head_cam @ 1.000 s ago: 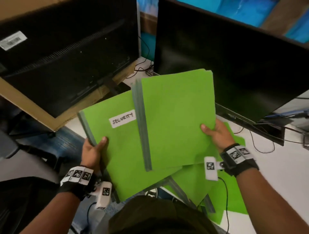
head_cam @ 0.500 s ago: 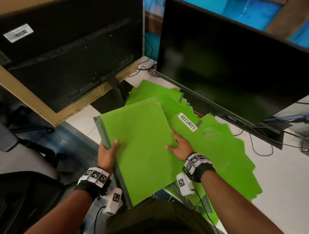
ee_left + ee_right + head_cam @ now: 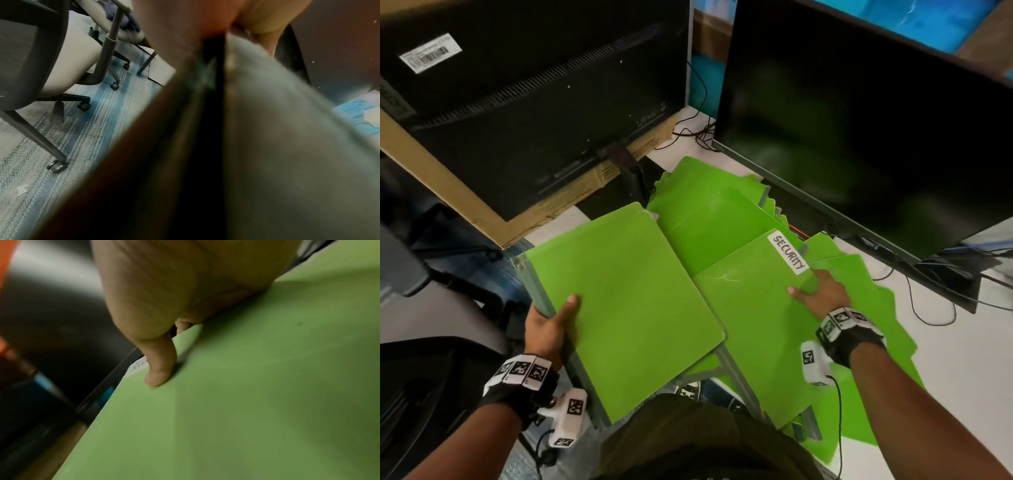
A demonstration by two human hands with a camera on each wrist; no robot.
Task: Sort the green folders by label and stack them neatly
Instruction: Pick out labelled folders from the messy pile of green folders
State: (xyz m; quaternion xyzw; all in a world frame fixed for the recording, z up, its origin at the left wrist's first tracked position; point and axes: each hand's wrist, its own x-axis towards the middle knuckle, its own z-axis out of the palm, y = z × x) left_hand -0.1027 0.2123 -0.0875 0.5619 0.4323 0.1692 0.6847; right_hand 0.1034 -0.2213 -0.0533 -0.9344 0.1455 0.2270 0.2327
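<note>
My left hand point(image 3: 558, 315) grips the grey spine edge of a plain green folder stack point(image 3: 626, 301), thumb on top, held low over my lap. In the left wrist view that grey spine point(image 3: 287, 146) fills the frame, blurred. To the right lies a green folder point(image 3: 753, 308) with a white SECURITY label point(image 3: 789, 251), on top of a loose pile of green folders point(image 3: 709, 195). My right hand point(image 3: 815, 291) pinches its right edge. The right wrist view shows my thumb point(image 3: 160, 369) on top of the folder point(image 3: 246, 402) and fingers tucked under its edge.
A black monitor point(image 3: 859, 137) stands right behind the pile on the white table point(image 3: 962, 370), with cables point(image 3: 928, 308) trailing beside it. At left another monitor's back point(image 3: 534, 102) leans in a cardboard box point(image 3: 465, 212). Office chairs point(image 3: 61, 65) stand on the carpet to the left.
The folders have come down from in front of the monitor. The SECURITY folder now lies on the pile, and my right hand has slid to its right edge. My left hand keeps the plain stack.
</note>
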